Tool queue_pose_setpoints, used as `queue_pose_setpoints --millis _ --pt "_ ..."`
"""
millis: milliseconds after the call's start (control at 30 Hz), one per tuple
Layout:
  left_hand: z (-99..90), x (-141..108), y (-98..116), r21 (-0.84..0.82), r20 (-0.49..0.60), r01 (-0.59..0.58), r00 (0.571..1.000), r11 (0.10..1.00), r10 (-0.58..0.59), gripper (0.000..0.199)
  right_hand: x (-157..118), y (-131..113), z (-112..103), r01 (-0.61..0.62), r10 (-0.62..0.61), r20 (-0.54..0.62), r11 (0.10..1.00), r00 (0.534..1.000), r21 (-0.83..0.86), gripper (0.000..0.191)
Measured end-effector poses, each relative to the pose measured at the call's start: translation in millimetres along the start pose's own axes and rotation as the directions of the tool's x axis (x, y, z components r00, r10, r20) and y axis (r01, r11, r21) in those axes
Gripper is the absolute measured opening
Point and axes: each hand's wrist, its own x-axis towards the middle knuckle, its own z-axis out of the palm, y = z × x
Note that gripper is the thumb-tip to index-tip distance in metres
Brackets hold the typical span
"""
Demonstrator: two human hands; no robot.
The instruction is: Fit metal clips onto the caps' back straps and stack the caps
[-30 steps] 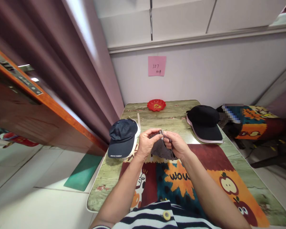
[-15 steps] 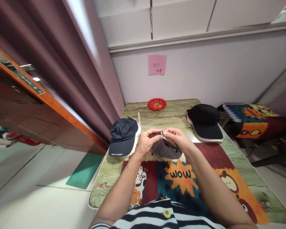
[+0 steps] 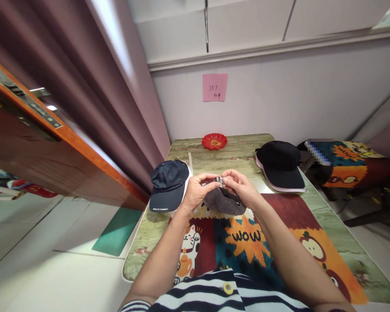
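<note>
A dark grey cap (image 3: 223,203) is between my hands above the patterned mat, its opening turned up toward me. My left hand (image 3: 197,190) pinches the cap's back strap near a small metal buckle (image 3: 218,179). From the other side my right hand (image 3: 239,185) grips the strap between thumb and fingers. Both hands are closed, and the fingertips nearly meet at the buckle. To the left lies a navy cap (image 3: 169,184) stacked over a white one. On the right a black cap (image 3: 279,160) rests on a pink one.
A red scalloped dish (image 3: 214,141) stands at the table's back. The colourful mat (image 3: 247,242) covers the front of the table (image 3: 143,255). An open wooden door (image 3: 68,156) and curtain are at the left. Behind the table, a pink note (image 3: 215,87) is stuck to the wall.
My fingers have shifted slightly at the buckle, and more of the strap shows between them. The right fingertips sit a little higher. The other caps and the dish stay in place.
</note>
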Motion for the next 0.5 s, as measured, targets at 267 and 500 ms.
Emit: queue_pose_setpoints --millis 267,500 --pt "-1.8 -0.5 5.1 -0.055 0.097 0.031 0.995 0.998 -0.025 0.030 -2.0 -4.1 1.2 0.021 -0.021 0.027 0.999 0.999 -0.028 0.042" --pt "-5.6 0.1 7.0 0.046 0.134 0.036 0.990 0.998 -0.042 0.025 -0.7 -5.3 0.1 0.047 -0.042 0.047 0.992 0.998 -0.118 0.038"
